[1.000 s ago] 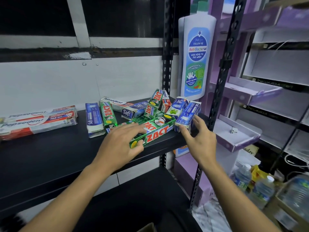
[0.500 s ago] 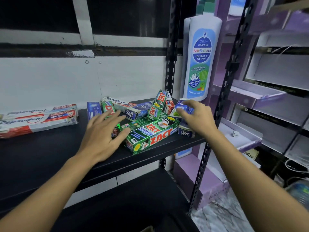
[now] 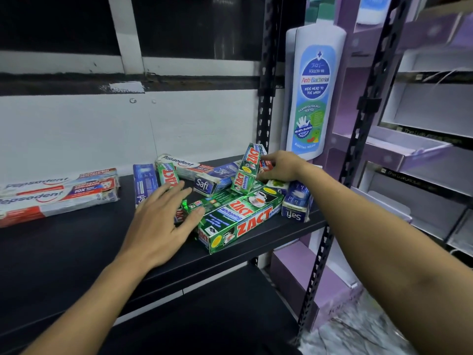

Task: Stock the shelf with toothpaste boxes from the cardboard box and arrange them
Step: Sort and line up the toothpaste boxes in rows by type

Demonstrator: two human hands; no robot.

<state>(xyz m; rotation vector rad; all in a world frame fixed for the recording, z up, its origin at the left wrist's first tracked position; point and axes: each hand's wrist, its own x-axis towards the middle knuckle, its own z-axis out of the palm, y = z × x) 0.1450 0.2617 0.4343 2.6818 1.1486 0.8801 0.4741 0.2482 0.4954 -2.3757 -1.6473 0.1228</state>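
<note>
The toothpaste boxes lie in a loose heap at the right end of the black shelf (image 3: pixel 76 252). The big green box (image 3: pixel 238 221) sits at the front, its long axis slanting from front-left up to back-right. Your left hand (image 3: pixel 163 221) is spread flat and open, holding nothing, thumb tip touching that box's near-left end. Your right hand (image 3: pixel 279 167) is further back, fingers curled round a small green box (image 3: pixel 247 172) standing tilted on the heap; whether it's truly gripped, I can't tell. A blue box (image 3: pixel 297 203) stands just below your right wrist. Two long white-and-red boxes (image 3: pixel 56 196) lie well apart at the left.
</note>
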